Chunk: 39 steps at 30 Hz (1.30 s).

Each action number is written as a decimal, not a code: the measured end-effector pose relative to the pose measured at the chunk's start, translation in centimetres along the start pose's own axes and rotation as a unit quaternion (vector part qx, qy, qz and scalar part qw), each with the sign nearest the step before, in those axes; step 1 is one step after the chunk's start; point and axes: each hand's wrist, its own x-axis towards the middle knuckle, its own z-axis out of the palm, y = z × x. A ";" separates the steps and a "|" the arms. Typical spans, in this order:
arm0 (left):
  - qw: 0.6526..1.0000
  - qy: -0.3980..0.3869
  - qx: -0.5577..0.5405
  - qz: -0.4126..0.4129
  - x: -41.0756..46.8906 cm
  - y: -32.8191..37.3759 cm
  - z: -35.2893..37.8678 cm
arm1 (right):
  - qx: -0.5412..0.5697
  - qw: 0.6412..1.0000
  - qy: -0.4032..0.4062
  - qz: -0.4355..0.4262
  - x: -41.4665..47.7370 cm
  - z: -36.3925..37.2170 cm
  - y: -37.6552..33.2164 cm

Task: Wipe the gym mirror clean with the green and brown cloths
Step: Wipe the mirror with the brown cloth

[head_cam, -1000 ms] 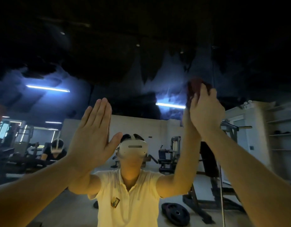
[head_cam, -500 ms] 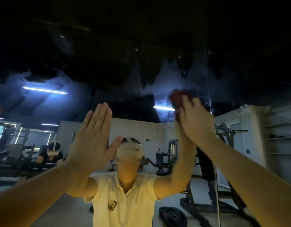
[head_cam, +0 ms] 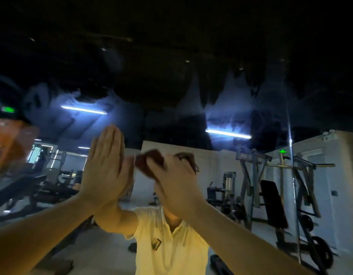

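Note:
The gym mirror (head_cam: 171,108) fills the view and shows hazy smears across its upper part. My left hand (head_cam: 104,165) lies flat against the glass with straight fingers pointing up. Just right of it, my right hand (head_cam: 175,183) presses a bunched brown cloth (head_cam: 150,163) onto the mirror; the hand is blurred and its fingers curl round the cloth. My reflection in a yellow shirt (head_cam: 171,245) stands behind both hands. No green cloth is in view.
The mirror reflects gym machines (head_cam: 271,187), a bench (head_cam: 32,187), weight plates (head_cam: 320,253) on the floor and ceiling strip lights (head_cam: 227,133). A vertical seam (head_cam: 290,155) runs down the glass at the right.
My right hand has swept the brown cloth down and to the left, from up at the right to beside my left hand. The left hand stays flat on the glass.

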 end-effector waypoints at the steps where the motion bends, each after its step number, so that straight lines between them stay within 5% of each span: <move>1: 1.000 -0.015 0.009 0.005 0.0 -0.7 -0.1 | -0.009 0.997 -0.026 -0.073 -1.1 -0.1 0.5; 4: 0.998 -0.037 0.036 0.025 -0.1 -1.4 -0.2 | -0.114 0.978 -0.062 -0.165 -0.1 -1.5 4.5; 7: 0.998 -0.046 0.043 0.029 -0.5 -1.6 -0.4 | -0.149 0.984 -0.008 0.099 5.6 -3.4 8.7; 10: 0.997 -0.049 0.031 0.044 -1.0 -1.8 -0.6 | -0.104 0.945 0.064 0.304 9.1 -2.8 7.9; 16: 0.987 -0.087 -0.078 0.112 -1.1 -5.0 -1.3 | 0.008 0.994 0.008 0.105 2.1 2.4 -7.0; 21: 0.989 -0.116 -0.011 0.090 -1.7 -5.0 -1.9 | -0.056 0.986 -0.089 -0.132 -2.5 1.1 -4.0; 25: 0.987 -0.153 0.025 0.043 -3.8 -2.7 -2.3 | -0.117 0.981 -0.047 0.147 2.3 -2.5 4.1; 28: 0.984 -0.172 -0.001 0.037 -4.9 -2.5 -2.8 | -0.095 0.954 0.005 0.286 3.7 -2.9 2.4; 34: 0.988 -0.140 -0.045 0.054 -10.6 -2.3 -6.0 | 0.009 0.990 -0.097 0.105 -6.1 2.9 -13.4; 39: 0.976 -0.219 0.021 0.003 -18.5 -2.6 -6.9 | 0.049 0.967 -0.225 -0.106 -15.5 1.9 -16.5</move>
